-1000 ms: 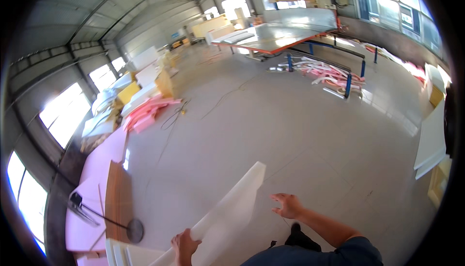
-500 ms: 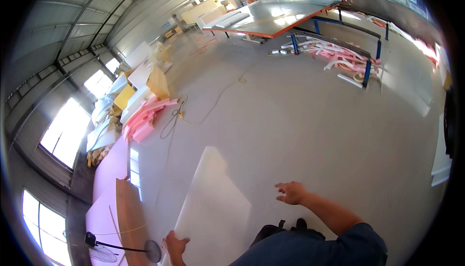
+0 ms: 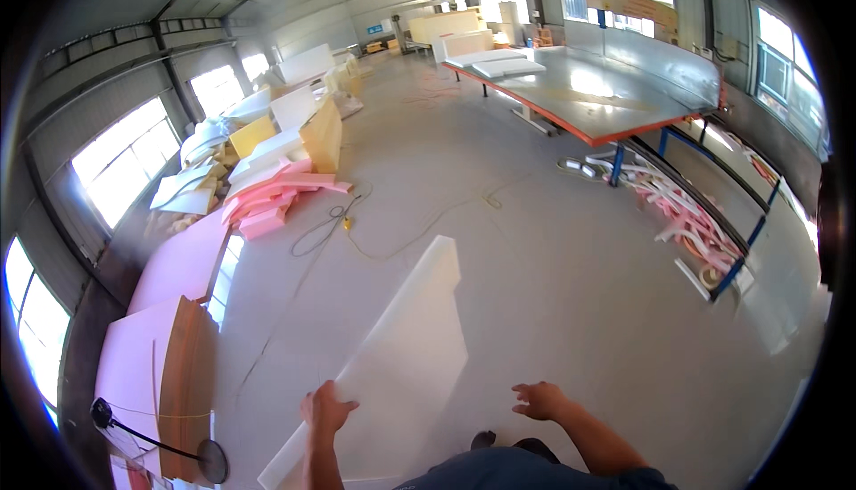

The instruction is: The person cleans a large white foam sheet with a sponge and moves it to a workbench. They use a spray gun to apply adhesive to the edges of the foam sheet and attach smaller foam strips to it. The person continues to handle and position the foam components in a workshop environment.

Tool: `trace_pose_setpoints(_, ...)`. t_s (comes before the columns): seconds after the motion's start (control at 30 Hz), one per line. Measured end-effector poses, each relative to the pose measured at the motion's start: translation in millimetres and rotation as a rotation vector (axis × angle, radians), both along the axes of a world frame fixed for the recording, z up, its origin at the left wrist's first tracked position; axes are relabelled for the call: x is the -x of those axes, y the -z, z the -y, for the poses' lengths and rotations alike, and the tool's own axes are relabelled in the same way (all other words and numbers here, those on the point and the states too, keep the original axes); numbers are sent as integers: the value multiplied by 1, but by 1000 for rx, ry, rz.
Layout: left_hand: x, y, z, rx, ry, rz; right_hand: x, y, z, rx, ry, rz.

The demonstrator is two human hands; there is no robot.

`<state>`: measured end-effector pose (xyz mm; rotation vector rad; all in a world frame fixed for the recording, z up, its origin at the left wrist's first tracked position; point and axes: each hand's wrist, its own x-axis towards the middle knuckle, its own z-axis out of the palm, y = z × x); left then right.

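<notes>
1. A long white foam sheet runs from the lower left of the frame up toward the centre, its far end raised over the grey concrete floor
2. The left hand, low and left of centre, is closed on the sheet's near left edge, thumb on top
3. The right hand, low and right of centre, hangs open with fingers spread, apart from the sheet and touching nothing
4. Part of a dark shoe shows between the two forearms at the bottom edge
5. A thin cable loops across the floor just beyond the sheet's far end
6. Pink foam blocks and yellow foam slabs are piled at the upper left, under the windows
7. A large pink sheet lies at the left, with a standing fan in the lower left corner
8. A long metal-topped table with an orange edge fills the upper right; pink and white foam offcuts lie heaped under it
</notes>
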<state>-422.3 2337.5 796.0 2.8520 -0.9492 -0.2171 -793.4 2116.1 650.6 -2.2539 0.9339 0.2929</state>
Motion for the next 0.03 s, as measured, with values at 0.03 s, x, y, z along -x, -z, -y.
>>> trace_pose_setpoints(0.03,-6,-4,32,-26,9,8,-9,2,25,20,-18,-60)
